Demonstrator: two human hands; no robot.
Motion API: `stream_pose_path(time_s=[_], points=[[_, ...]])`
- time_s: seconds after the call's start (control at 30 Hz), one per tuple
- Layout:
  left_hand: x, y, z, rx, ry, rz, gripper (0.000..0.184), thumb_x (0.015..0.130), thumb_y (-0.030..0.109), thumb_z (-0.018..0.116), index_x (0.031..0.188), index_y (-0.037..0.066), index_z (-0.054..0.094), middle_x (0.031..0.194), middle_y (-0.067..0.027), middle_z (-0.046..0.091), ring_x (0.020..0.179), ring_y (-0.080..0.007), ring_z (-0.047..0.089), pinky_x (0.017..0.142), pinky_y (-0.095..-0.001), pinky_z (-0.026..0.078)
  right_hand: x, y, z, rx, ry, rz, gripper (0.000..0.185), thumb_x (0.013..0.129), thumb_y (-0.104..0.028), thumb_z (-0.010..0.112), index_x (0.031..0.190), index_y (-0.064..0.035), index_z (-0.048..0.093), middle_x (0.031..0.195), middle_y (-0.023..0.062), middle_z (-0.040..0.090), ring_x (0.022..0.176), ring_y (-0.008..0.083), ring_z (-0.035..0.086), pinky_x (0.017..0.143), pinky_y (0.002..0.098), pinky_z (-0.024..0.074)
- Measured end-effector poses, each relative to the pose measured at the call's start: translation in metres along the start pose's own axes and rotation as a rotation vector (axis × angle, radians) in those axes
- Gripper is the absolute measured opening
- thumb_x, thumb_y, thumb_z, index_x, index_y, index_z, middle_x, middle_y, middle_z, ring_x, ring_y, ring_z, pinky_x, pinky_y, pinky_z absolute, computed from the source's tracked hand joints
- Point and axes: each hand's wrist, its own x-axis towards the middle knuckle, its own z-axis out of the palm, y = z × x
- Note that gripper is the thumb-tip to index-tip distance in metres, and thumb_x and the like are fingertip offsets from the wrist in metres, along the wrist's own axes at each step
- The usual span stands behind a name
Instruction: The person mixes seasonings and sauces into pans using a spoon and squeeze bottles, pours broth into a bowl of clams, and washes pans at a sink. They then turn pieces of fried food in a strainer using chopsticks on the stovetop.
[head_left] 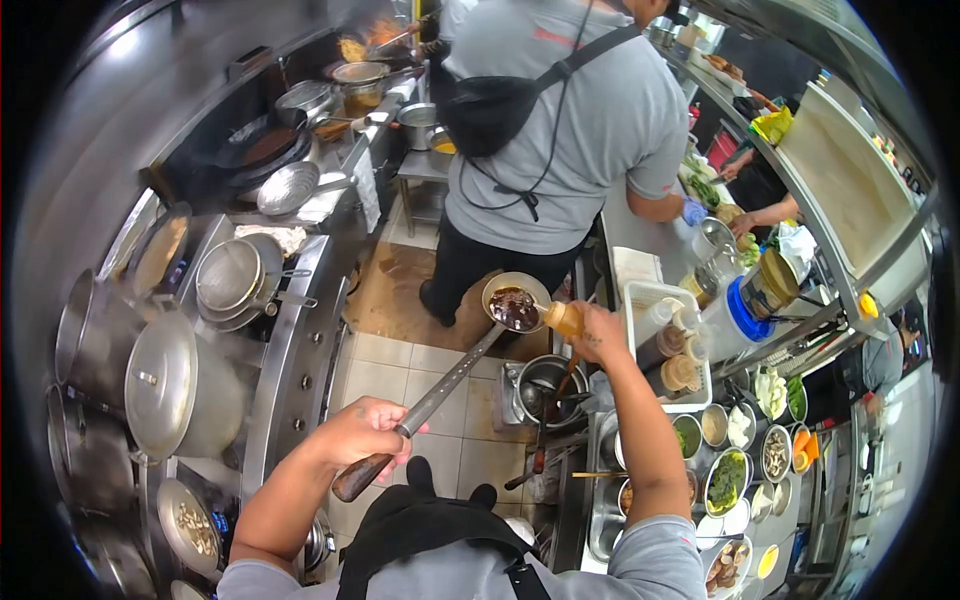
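My left hand (372, 432) is wrapped round the wooden-ended handle of a long ladle (455, 380). The ladle reaches forward over the aisle, and its round bowl holds a dark brown sauce (514, 310). In my right hand (602, 335) is a squeeze bottle (563, 319) of orange-brown liquid. The bottle is tipped sideways, its nozzle at the right rim of the ladle bowl. Whether liquid is flowing from it I cannot tell. Just right of my right hand, a white tray (680, 405) carries several more sauce bottles (678, 374).
A co-worker (560, 120) in a grey shirt stands close ahead, back turned. Along the left runs a stove with a large lidded pot (165, 385) and strainers (230, 275). Metal pots (545, 375) sit low beside the right counter, where several ingredient bowls (727, 480) stand.
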Motion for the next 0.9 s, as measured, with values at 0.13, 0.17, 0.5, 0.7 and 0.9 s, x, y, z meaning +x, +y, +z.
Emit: stream_pose_path(time_s=[0.13,0.17,0.5,0.7,0.9], points=[[-0.001,0.008,0.006,-0.003,-0.002,0.006,0.043,0.075,0.000,0.054,0.116,-0.014,0.048,0.067,-0.0101,0.058,0.047,-0.0137,0.055,0.042,-0.0287,0.049,-0.015,0.017,0.006,0.520,0.178,0.098,0.058,0.068,-0.019,0.077,0.118,-0.0072,0.051,0.107,0.0170,0.063,0.104,0.0343,0.060,0.090,0.0408,0.0454],[0.001,0.008,0.006,-0.015,0.003,0.001,0.043,0.075,-0.001,0.054,0.116,-0.014,0.048,0.068,-0.0101,0.057,0.047,-0.0136,0.055,0.043,-0.0288,0.049,-0.013,0.026,0.012,0.664,0.367,0.051,0.056,0.069,-0.017,0.076,0.117,-0.0061,0.051,0.107,0.0150,0.064,0.103,0.0322,0.061,0.089,0.0382,0.0464],[0.006,0.005,0.012,-0.038,0.016,-0.033,0.043,0.077,0.001,0.057,0.116,-0.014,0.049,0.069,-0.0117,0.059,0.047,-0.0151,0.057,0.046,-0.0252,0.049,0.027,0.124,-0.059,0.499,0.852,0.382,0.055,0.065,-0.015,0.077,0.111,-0.0055,0.049,0.101,0.0165,0.063,0.096,0.0345,0.062,0.086,0.0402,0.0470],[0.007,0.009,0.019,-0.031,0.049,-0.057,0.043,0.076,0.001,0.058,0.116,-0.013,0.049,0.068,-0.0111,0.059,0.047,-0.0147,0.057,0.046,-0.0263,0.051,0.046,0.156,-0.062,0.128,0.177,0.723,0.052,0.059,-0.028,0.081,0.104,-0.0085,0.062,0.100,0.0143,0.068,0.096,0.0306,0.065,0.085,0.0373,0.0485],[0.017,0.006,0.022,-0.014,0.043,-0.047,0.041,0.075,0.001,0.058,0.114,-0.013,0.052,0.068,-0.0115,0.059,0.046,-0.0148,0.057,0.045,-0.0262,0.051,0.030,0.154,-0.097,0.094,0.095,0.595,0.046,0.062,-0.034,0.081,0.097,-0.0067,0.070,0.097,0.0153,0.069,0.092,0.0317,0.066,0.081,0.0363,0.0503]])
